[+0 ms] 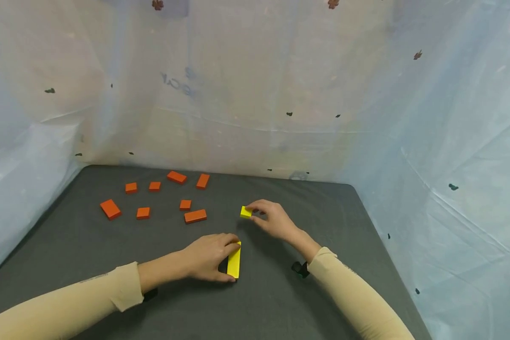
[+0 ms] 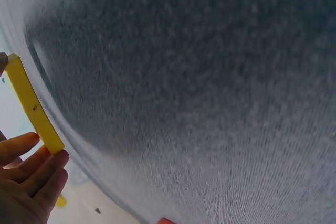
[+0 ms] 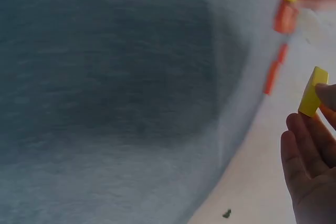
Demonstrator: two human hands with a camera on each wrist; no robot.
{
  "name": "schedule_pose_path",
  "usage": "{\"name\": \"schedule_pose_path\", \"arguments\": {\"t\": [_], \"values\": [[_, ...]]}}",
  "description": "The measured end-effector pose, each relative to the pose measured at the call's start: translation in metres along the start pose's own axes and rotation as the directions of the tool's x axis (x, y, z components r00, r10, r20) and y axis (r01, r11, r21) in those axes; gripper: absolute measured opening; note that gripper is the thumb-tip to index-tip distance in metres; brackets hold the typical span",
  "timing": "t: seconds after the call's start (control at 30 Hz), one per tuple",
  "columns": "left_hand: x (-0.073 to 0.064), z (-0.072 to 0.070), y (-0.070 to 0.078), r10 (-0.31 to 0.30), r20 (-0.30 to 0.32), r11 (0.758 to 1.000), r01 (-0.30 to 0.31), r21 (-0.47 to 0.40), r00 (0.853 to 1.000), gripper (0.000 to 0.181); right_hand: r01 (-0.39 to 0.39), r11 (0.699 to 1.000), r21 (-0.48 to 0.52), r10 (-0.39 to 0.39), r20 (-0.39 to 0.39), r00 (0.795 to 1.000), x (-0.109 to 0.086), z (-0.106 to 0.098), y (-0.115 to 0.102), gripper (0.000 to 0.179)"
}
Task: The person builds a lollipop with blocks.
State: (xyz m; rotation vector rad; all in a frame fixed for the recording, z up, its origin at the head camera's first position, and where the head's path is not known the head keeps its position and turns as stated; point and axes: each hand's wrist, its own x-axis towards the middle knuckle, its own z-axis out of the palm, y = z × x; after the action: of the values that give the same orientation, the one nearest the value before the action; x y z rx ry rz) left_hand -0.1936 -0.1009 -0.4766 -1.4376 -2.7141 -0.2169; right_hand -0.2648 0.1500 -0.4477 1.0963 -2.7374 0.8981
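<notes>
My left hand grips a long yellow block by its two ends, thumb at the near end and fingers at the far end. The left wrist view shows the same long block between thumb and fingers, with a small dark mark on its face. Farther off and to the right, my right hand pinches a short yellow block between thumb and fingers. In the right wrist view this short block is tilted, with the thumb on one side.
Several orange-red blocks lie spread over the back left of the dark grey table, the nearest being a long orange block. Pale plastic sheeting hangs behind the table and along its sides.
</notes>
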Motion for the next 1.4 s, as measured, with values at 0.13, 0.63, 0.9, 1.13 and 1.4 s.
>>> {"name": "schedule_pose_path", "arguments": {"t": [0.13,0.63,0.9,1.13,1.4], "values": [[-0.002,0.004,0.003,-0.005,0.034,1.000,0.006,-0.022,0.999,0.079,0.050,0.995,-0.084,-0.041,0.108,0.993,-0.007,0.008,-0.001,0.030],[-0.012,0.009,0.009,-0.004,0.058,0.996,0.009,-0.091,0.998,0.077,0.073,0.986,-0.151,-0.035,0.244,0.969,-0.009,0.027,-0.005,0.029],[-0.013,0.013,0.010,-0.032,0.084,0.997,0.038,-0.067,0.996,0.081,0.084,0.987,-0.138,-0.048,0.246,0.968,-0.011,0.032,-0.003,0.029],[-0.017,0.011,0.012,-0.026,0.057,0.998,0.029,-0.054,0.998,0.082,0.142,0.981,-0.129,-0.115,0.197,0.974,-0.012,0.033,-0.002,0.024],[-0.028,0.010,0.019,0.063,0.017,0.998,-0.062,-0.025,0.998,0.054,0.107,0.989,-0.098,-0.084,0.212,0.974,-0.012,0.035,-0.001,0.025]]}}
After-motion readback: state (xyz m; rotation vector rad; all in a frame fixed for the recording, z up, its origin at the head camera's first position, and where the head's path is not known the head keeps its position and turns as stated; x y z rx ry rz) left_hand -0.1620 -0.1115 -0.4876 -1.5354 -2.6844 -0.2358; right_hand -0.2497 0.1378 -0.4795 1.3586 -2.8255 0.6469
